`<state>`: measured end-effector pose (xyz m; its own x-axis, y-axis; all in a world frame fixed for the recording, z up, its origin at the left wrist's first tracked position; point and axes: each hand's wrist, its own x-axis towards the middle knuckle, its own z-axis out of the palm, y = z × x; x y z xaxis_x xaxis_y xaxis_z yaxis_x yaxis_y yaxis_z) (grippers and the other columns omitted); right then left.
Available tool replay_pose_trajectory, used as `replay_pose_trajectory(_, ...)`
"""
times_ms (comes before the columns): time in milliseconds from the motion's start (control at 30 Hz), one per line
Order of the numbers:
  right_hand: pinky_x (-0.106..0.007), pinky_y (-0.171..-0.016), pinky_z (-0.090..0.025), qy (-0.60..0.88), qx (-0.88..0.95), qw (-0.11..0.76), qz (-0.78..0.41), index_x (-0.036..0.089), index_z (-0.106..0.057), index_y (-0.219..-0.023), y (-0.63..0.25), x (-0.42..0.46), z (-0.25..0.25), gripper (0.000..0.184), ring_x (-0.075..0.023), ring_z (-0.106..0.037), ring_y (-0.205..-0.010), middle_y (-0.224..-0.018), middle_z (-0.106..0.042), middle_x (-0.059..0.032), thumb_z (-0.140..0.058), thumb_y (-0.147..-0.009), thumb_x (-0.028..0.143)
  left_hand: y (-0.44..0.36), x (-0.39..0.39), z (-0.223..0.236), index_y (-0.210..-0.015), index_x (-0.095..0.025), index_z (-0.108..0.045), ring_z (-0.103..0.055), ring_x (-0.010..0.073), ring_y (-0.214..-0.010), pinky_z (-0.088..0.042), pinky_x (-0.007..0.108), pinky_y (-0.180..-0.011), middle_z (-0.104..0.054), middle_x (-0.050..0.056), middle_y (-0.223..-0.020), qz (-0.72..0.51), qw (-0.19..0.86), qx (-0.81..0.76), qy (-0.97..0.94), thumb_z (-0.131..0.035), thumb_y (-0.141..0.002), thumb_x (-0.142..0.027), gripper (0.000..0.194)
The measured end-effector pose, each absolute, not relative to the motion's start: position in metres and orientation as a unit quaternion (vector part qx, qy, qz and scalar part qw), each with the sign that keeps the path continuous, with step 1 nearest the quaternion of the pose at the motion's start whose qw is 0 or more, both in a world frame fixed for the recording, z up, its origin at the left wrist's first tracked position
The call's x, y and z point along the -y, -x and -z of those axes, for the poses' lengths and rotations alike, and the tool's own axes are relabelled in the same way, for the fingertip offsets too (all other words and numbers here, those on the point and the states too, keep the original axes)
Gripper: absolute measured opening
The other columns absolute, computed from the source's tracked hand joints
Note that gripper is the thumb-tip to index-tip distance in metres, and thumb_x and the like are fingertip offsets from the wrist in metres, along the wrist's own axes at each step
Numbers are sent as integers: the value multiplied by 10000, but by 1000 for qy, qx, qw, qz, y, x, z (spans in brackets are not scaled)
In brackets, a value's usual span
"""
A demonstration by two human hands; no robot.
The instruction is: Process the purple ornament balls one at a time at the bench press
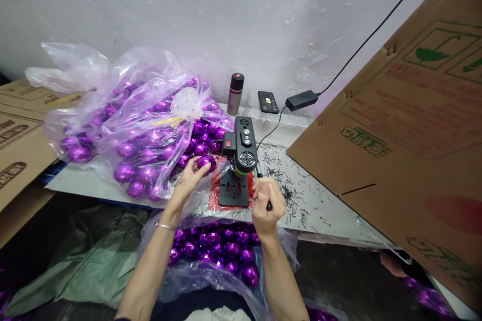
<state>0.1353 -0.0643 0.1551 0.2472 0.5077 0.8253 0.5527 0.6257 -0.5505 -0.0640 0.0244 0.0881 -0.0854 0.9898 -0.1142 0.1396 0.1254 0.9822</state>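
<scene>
My left hand (pixel 190 180) pinches a shiny purple ball ornament (pixel 207 162) just left of a small black bench drill press (pixel 245 143). Wrapped round the drill press's lever handle (pixel 268 205) is my right hand (pixel 268 198), closed in a fist. Below the machine's head lies its flat slotted base plate (pixel 232 191), on red plastic (pixel 215 195). Clear plastic bags of purple ball ornaments (pixel 146 153) lie beside my left hand. An open bag of more such balls (pixel 222 246) sits at my lap, under both forearms.
Behind the machine stand a dark-capped bottle (pixel 235 94), a black phone (pixel 267 102) and a power adapter (pixel 302 100) with its cord. Dark shavings litter the white table (pixel 320 210). Large cardboard boxes flank it, one right (pixel 395 110) and one left (pixel 22 125).
</scene>
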Motion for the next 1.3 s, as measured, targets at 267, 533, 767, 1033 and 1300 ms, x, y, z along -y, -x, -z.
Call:
replay_pose_trajectory(267,-271,-585,-417,448,621,644,0,235,-430,-692,-137,61,-175,363,-105,-512,-611,-650,-472,34,-467,-1033,115,15,16,-40,-1308,-205,-621,-724,288,-1187,-552,455,-1085,-756,121,-1257,-523,553,-470,-447,-842,-759,-546,683)
replay_pose_trajectory(533,-262,-605,-440,438,639,633,23,234,-465,-733,-140,66,-165,327,-113,-546,-652,-688,-526,22,-432,-1016,73,3,13,-14,-1295,-215,-650,-693,317,-1197,-530,497,-1079,-735,126,-1255,-465,388,-507,-613,-843,-812,-477,583)
replay_pose_trajectory(767,-267,-599,-442,433,637,637,24,231,-492,-733,-140,67,-162,321,-121,-555,-650,-680,-538,23,-437,-1001,63,1,19,-16,-1344,-214,-627,-630,356,-1295,-494,536,-1119,-720,136,-1308,-417,292,-509,-694,-801,-868,-498,581)
replay_pose_trajectory(1033,-274,-594,-438,437,638,634,21,231,-498,-729,-140,69,-157,323,-128,-555,-642,-672,-539,22,-444,-1003,69,13,15,-23,-1380,-229,-603,-623,343,-1327,-483,530,-1144,-704,137,-1356,-374,308,-472,-737,-773,-898,-497,577)
replay_pose_trajectory(1300,-279,-581,-430,441,640,628,31,231,-493,-732,-140,69,-158,321,-123,-549,-631,-673,-539,20,-438,-1004,69,12,12,-35,-1376,-212,-615,-651,349,-1298,-385,569,-1215,-731,139,-1323,-338,303,-464,-761,-769,-900,-492,574)
